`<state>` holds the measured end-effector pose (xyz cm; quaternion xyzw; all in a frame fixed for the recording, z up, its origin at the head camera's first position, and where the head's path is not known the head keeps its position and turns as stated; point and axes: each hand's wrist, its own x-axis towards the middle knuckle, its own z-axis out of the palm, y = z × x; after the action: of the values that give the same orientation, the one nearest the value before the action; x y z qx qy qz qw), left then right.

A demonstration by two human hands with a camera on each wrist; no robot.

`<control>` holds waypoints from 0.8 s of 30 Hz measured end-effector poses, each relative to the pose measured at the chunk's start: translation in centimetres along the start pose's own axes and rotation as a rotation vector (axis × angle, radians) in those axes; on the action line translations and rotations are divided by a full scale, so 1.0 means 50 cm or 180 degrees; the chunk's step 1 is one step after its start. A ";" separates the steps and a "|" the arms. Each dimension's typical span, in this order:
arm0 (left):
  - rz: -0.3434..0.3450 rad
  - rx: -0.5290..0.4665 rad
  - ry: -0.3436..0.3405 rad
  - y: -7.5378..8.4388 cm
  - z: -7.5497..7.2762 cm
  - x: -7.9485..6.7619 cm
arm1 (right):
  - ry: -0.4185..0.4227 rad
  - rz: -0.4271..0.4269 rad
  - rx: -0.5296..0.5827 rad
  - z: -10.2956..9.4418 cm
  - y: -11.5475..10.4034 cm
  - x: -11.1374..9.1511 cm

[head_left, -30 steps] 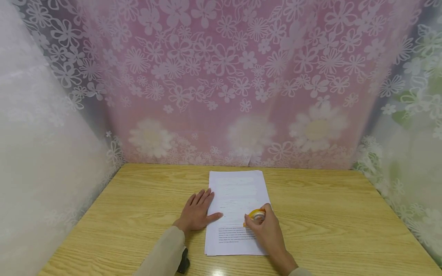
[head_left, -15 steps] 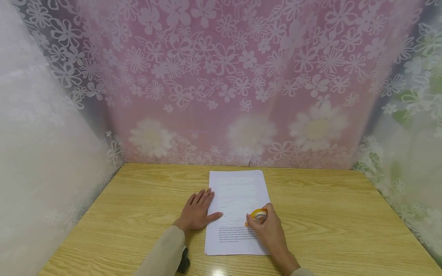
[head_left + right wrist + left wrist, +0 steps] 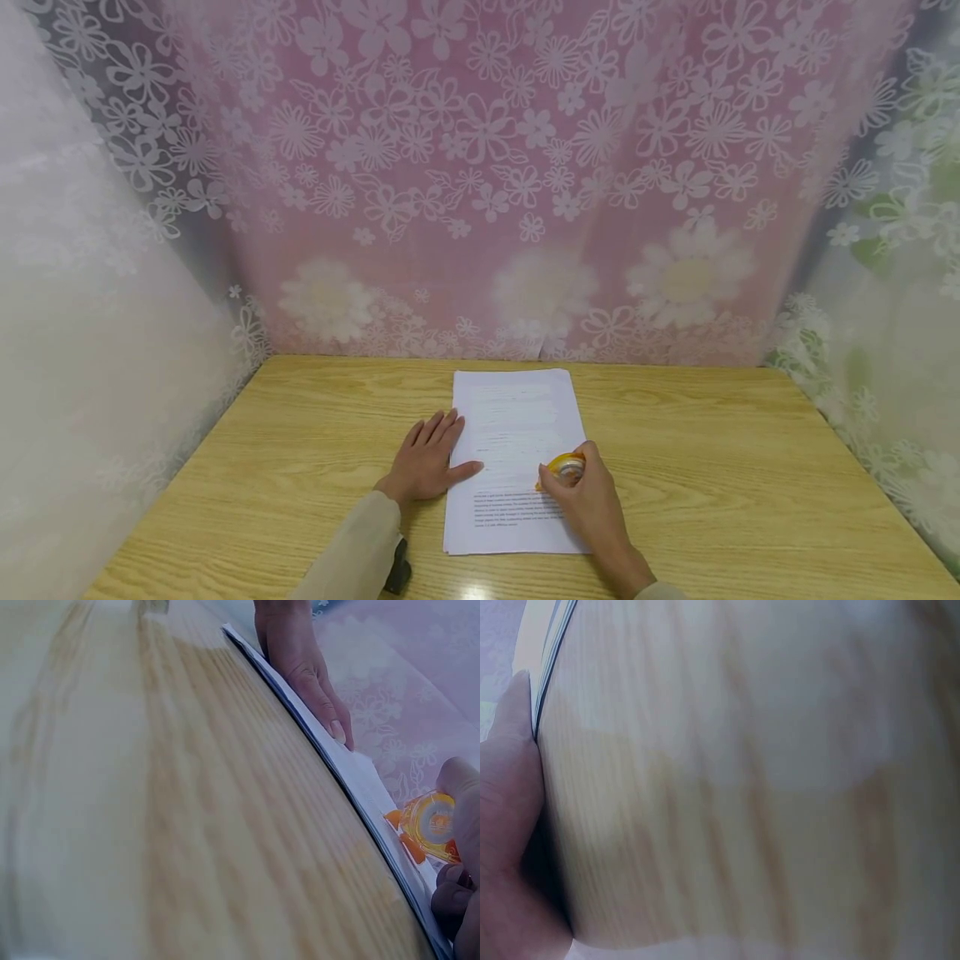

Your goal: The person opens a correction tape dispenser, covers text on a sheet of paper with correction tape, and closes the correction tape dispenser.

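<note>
A stack of printed paper (image 3: 517, 417) lies upright before me in the head view, its upper part mostly white with faint traces of lines, a block of dark text (image 3: 510, 510) lower down. My left hand (image 3: 429, 462) lies flat with spread fingers across the stack's left edge, thumb on the sheet. My right hand (image 3: 596, 500) pinches an orange and clear correction tape (image 3: 567, 467), its tip at the paper just above the text's top line. The right wrist view shows the correction tape (image 3: 431, 825) against the top sheet; some of my right fingers (image 3: 466, 817) are cut off by the frame.
A wood-grain table (image 3: 720, 467) spreads around the paper. Pink floral curtain (image 3: 450, 208) hangs at its back edge, with pale floral sheets (image 3: 112, 333) on both sides. A small black object (image 3: 400, 568) sits by the left sleeve (image 3: 356, 546).
My right hand has slid slightly to the right with the correction tape, along the text's top line. The left hand stays in place on the stack.
</note>
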<state>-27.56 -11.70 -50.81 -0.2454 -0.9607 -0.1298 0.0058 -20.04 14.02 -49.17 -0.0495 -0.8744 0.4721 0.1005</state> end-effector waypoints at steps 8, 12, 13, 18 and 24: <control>0.0054 -0.0091 -0.0002 0.003 -0.008 0.000 | 0.0022 -0.0009 -0.0070 -0.005 0.001 -0.001; 0.0046 -0.0035 0.0012 -0.001 -0.002 0.001 | 0.0023 0.0020 -0.0101 -0.011 0.000 -0.003; 0.0042 -0.0007 0.0015 -0.002 0.000 0.001 | 0.0024 0.0023 -0.0101 -0.013 -0.001 -0.003; 0.0038 -0.0013 0.0035 -0.005 0.005 0.002 | 0.0018 0.0050 -0.0045 -0.017 0.000 -0.003; 0.0028 -0.0066 0.0012 -0.002 0.002 -0.001 | 0.0015 0.0063 -0.0035 -0.019 0.004 -0.003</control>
<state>-27.58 -11.78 -50.91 -0.2493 -0.9582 -0.1402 0.0056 -19.67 14.88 -48.82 -0.0598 -0.8762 0.4681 0.0976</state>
